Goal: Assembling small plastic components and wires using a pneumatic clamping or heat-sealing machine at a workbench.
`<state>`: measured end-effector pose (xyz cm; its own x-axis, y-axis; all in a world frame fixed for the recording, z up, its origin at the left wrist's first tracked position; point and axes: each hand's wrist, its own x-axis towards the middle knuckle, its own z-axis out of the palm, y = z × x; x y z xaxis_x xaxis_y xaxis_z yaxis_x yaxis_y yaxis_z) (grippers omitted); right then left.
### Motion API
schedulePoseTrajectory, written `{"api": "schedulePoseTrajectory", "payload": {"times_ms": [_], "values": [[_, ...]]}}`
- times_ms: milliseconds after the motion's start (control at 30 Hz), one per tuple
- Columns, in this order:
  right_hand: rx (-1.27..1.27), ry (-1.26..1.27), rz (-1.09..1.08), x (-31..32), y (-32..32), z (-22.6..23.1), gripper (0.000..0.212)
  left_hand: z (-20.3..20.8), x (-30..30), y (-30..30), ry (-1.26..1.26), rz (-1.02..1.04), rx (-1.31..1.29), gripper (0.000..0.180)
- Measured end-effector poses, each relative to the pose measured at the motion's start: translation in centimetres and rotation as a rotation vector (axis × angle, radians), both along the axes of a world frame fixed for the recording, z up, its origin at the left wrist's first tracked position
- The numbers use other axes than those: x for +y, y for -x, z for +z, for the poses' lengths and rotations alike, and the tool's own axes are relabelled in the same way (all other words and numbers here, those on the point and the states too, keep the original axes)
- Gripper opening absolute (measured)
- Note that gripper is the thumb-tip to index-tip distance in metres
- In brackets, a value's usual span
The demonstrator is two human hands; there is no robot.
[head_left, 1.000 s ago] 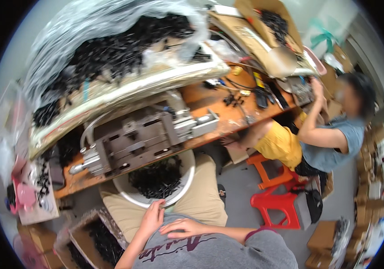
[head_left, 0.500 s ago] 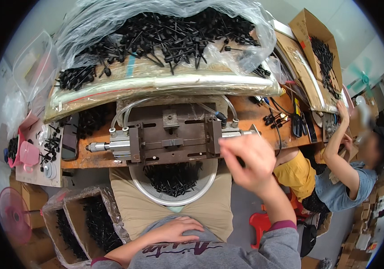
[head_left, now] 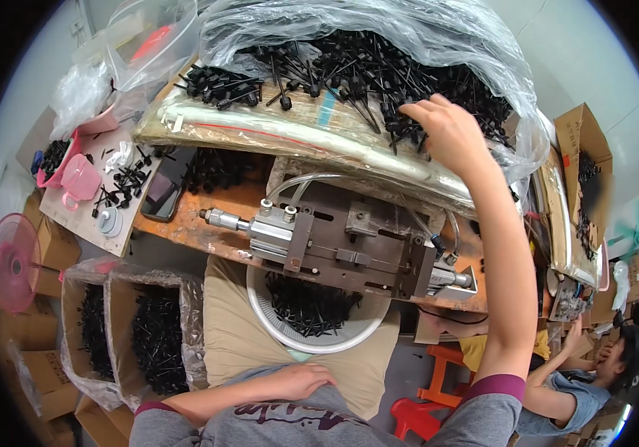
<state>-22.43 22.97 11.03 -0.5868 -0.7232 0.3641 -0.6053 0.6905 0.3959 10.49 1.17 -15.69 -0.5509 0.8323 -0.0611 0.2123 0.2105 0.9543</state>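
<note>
My right hand (head_left: 450, 132) is stretched out over a heap of black plastic parts with thin stems (head_left: 364, 71). Its fingers are apart and touch the near side of the heap, with nothing seen in them. My left hand (head_left: 306, 380) rests on my lap against the grey shirt, fingers lying loosely flat and holding nothing. In front of me sits a dark metal fixture (head_left: 327, 253) with a silver cylinder at each end. A small grey block (head_left: 352, 257) stands at its middle. Below it, a white basket (head_left: 274, 334) on my lap holds more black parts.
Plastic-lined boxes (head_left: 114, 335) of black parts stand at the lower left. A phone (head_left: 163, 191) and a pink cup (head_left: 80, 179) lie left of the fixture. Red stools (head_left: 438, 376) are at the lower right, near a seated co-worker (head_left: 587, 391).
My right hand has gone from the fixture's right end up and forward to the heap. My left hand stays on my lap. The whole view has turned and shifted.
</note>
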Motion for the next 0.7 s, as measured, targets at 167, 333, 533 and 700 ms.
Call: {"api": "schedulePoseTrajectory", "payload": {"times_ms": [167,333,533,700], "values": [[-0.216,0.05,-0.092,-0.9,0.9,-0.7,0.049,1.3,-0.1,0.4,0.051,0.029,-0.013,0.022],[-0.201,0.148,-0.055,0.1,0.8,-0.5,0.037,0.3,0.2,0.5,0.039,-0.008,0.006,0.023],[-0.169,0.104,-0.039,-0.7,1.2,-0.3,0.023,1.1,0.3,1.8,0.069,-0.099,-0.063,0.025],[-0.277,0.114,-0.189,-2.4,2.2,-0.2,0.027,5.2,-0.7,2.6,0.064,-0.09,-0.079,0.026]]}}
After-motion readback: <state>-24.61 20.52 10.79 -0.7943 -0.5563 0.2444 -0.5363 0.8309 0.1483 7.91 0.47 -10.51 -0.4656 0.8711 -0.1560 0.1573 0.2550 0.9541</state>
